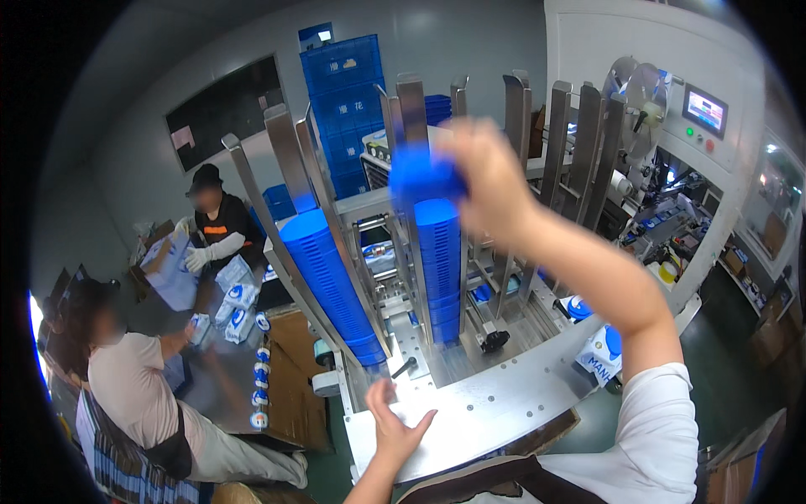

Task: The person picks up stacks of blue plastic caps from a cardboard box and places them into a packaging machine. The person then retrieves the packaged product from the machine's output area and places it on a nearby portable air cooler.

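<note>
My right hand [487,172] is raised over the machine, its fingers wrapped round a short stack of blue lids [420,176], both smeared by motion. Directly beneath, a tall stack of blue lids [438,260] stands between upright metal guide rails [411,109]; a small overlap hides whether the two stacks touch. A second tall lid stack [323,273] fills the guides to the left. My left hand [398,428] is low at the machine's pale front plate [478,416], fingers spread and holding nothing. A small black lever [405,366] sits just beyond its fingertips.
Further metal guides [554,151] rise to the right, near a control screen [704,112]. Blue-and-white packs [603,353] emerge at the machine's right. On the left, two people work at a table [218,370] bearing similar packs. Blue crates [342,109] are stacked behind.
</note>
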The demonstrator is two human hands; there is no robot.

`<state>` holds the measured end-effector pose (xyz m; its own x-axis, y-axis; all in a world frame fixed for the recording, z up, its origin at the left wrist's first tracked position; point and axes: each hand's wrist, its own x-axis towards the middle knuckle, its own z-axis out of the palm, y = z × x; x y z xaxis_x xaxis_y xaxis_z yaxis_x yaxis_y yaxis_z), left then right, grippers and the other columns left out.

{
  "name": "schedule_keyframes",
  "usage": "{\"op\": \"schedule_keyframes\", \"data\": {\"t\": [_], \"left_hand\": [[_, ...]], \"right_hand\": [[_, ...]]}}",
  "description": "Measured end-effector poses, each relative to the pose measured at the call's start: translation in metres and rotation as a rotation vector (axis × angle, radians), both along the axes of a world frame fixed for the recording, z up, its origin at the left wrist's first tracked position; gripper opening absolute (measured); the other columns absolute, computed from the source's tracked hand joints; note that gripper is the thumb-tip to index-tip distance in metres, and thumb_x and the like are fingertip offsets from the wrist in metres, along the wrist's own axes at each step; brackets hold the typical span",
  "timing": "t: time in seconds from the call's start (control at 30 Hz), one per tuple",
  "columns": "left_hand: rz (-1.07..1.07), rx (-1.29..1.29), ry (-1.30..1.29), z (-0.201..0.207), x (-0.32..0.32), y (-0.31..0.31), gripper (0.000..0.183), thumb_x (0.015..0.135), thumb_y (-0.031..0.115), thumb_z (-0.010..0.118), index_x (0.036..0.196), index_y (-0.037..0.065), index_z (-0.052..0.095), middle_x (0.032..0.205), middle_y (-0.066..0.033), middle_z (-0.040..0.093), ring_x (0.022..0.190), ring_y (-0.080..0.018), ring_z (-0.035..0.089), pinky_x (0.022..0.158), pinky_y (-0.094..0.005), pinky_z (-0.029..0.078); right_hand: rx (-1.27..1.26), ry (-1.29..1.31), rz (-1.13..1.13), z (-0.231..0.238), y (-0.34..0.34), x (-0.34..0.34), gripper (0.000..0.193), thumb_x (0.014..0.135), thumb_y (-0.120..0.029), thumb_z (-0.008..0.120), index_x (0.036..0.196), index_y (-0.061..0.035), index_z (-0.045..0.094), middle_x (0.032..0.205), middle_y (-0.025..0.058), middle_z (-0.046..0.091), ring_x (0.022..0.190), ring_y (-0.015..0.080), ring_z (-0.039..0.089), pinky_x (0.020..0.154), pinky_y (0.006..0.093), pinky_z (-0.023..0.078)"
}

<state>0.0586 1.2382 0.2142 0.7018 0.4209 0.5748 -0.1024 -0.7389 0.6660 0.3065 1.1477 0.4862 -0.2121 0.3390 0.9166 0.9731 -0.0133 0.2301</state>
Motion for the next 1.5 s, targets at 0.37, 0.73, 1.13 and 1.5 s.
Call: {"op": "schedule_keyframes", "data": {"t": [0.37, 0.73, 1.13, 1.5], "left_hand": [[-0.162, -0.195, 0.181, -0.060, -0.052, -0.020, 0.075, 0.068, 0.009, 0.076, 0.127, 0.001, 0.031, 0.124, -0.0177, 0.028, 0.100, -0.0266, 0.053, 0.084, -0.0351, 0.047], [-0.327, -0.239, 0.166, -0.044, -0.036, -0.029, 0.052, 0.069, 0.008, 0.074, 0.114, 0.001, 0.048, 0.120, -0.0183, 0.038, 0.102, -0.0299, 0.051, 0.086, -0.0348, 0.046], [-0.877, -0.615, -0.152, 0.043, 0.068, -0.170, 0.067, 0.076, 0.004, 0.066, 0.133, -0.002, 0.032, 0.119, -0.0156, 0.047, 0.111, -0.0233, 0.049, 0.091, -0.0347, 0.042], [-1.450, -0.435, -0.149, 0.071, 0.091, -0.511, 0.053, 0.070, 0.004, 0.074, 0.117, -0.002, 0.051, 0.114, -0.0155, 0.048, 0.102, -0.0226, 0.052, 0.086, -0.0314, 0.045]], "right_hand": [[-0.548, -0.374, -0.838, 0.031, 0.040, 0.042, 0.033, 0.079, -0.028, 0.063, 0.101, -0.0053, 0.056, 0.091, 0.0075, 0.064, 0.094, 0.0228, 0.062, 0.110, 0.0454, 0.016], [-0.351, 0.386, -0.627, -0.232, 0.030, 0.019, 0.093, 0.073, -0.062, 0.057, 0.145, -0.0217, 0.014, 0.146, 0.0273, -0.011, 0.137, 0.0413, -0.007, 0.102, 0.0643, -0.001], [-0.353, 0.303, -0.550, -0.192, -0.242, -0.122, 0.043, 0.075, -0.020, 0.061, 0.116, -0.0224, 0.050, 0.134, 0.0161, 0.038, 0.127, 0.0331, 0.034, 0.102, 0.0548, 0.023], [-0.214, 0.243, -1.220, -0.184, -0.576, -0.197, 0.025, 0.080, -0.020, 0.055, 0.103, -0.0258, 0.049, 0.130, 0.0125, 0.045, 0.121, 0.0313, 0.041, 0.099, 0.0553, 0.028]]}}
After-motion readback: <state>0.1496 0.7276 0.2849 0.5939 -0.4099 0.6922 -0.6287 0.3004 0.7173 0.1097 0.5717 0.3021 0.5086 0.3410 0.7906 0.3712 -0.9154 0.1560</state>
